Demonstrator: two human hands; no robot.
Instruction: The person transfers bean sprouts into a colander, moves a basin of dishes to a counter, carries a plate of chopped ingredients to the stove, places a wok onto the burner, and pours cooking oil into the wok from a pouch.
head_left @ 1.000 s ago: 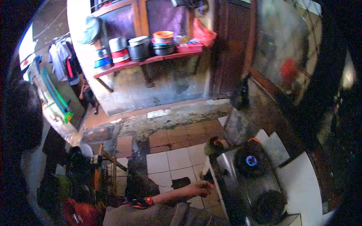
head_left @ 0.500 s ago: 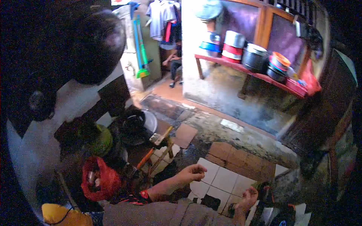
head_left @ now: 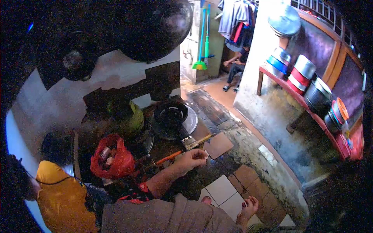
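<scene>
My left hand (head_left: 193, 160) is held out over the floor with its fingers curled to a pinch. A tiny pale bit shows at its fingertips, too small to name. Lower right, my right hand (head_left: 249, 207) is also curled, beside the white floor tiles (head_left: 225, 190); whatever it may hold is hidden. Just behind my left hand lie an orange-handled tool (head_left: 169, 157) and a small wooden stool or block (head_left: 190, 143). A red plastic bag (head_left: 112, 157) with small items inside sits left of my left forearm. Brown cloth (head_left: 163, 215) covers my lap.
A person in a yellow top (head_left: 62, 198) is close on my left. Behind stand a green gas cylinder (head_left: 134, 118) and a dark pan on a round metal lid or basin (head_left: 190, 126). A red bench (head_left: 299, 97) holds several pots. Another person (head_left: 236, 68) sits in the doorway.
My view has swung to the left, so the room appears shifted right and the person in yellow shows more. Both hands stay raised and curled.
</scene>
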